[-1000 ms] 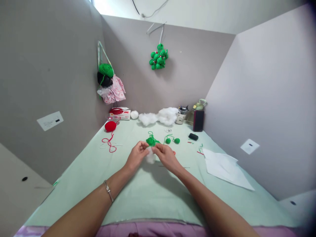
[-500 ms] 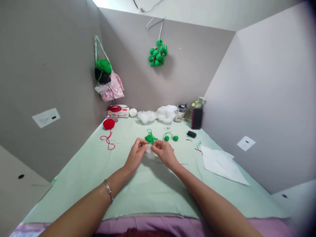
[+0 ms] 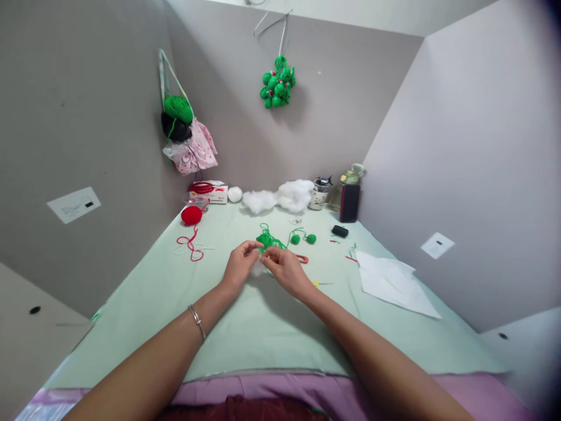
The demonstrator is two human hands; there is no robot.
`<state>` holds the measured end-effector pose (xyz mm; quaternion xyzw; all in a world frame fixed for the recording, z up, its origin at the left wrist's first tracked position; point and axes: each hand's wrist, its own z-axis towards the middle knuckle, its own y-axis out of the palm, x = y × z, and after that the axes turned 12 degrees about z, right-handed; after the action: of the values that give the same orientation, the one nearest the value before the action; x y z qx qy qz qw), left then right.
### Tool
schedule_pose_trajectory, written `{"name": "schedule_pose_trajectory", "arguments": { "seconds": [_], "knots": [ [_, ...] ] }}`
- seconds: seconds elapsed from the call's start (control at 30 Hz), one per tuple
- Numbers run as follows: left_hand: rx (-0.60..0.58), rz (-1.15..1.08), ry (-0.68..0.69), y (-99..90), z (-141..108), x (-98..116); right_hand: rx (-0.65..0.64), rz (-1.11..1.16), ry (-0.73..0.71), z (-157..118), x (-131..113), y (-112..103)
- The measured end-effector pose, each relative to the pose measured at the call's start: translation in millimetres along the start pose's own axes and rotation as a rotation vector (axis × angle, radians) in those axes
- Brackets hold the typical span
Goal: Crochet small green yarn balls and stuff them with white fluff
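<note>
My left hand (image 3: 240, 266) and my right hand (image 3: 287, 270) meet over the middle of the table, thumbs and fingers pinched together. A bit of green crochet work shows at my left fingertips, mostly hidden by the fingers. What my right fingertips pinch is too small to make out. White fluffy stuffing (image 3: 258, 268) shows below and between the hands. Just beyond the fingertips lies a tangle of green yarn (image 3: 264, 238). Two small green crocheted balls (image 3: 303, 239) lie to its right. Beside my right wrist is a thin hook with a yellow handle (image 3: 322, 283), and an orange object (image 3: 302, 259) lies behind that hand.
At left lies a red yarn ball (image 3: 191, 216) with loose strands. White stuffing clumps (image 3: 295, 196), a cup of tools (image 3: 320, 196) and a dark upright box (image 3: 349, 203) stand at the back. White sheets (image 3: 394, 283) lie right. Green crocheted balls (image 3: 279, 85) hang on the wall.
The view has tilted slightly downward. My right hand has shifted a little left over the stuffing, leaving less of it visible. The orange object and yellow handle now show more.
</note>
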<state>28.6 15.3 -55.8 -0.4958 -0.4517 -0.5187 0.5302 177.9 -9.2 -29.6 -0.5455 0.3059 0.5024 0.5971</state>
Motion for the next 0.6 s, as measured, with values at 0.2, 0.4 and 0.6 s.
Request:
{"name": "schedule_pose_trajectory", "arguments": {
  "seconds": [0.2,0.4,0.6],
  "knots": [
    [-0.050,-0.076,-0.053,-3.3,-5.0,4.2,-0.002,0.237,-0.112,4.7,-10.1,-21.2],
    [-0.045,-0.139,-0.022,0.6,-9.5,9.9,0.006,0.462,-0.009,4.5,-9.3,-20.8],
    [-0.038,-0.158,-0.052,1.9,-12.7,10.8,-0.074,0.012,-0.069,3.1,-1.4,-13.1]
  ]
}}
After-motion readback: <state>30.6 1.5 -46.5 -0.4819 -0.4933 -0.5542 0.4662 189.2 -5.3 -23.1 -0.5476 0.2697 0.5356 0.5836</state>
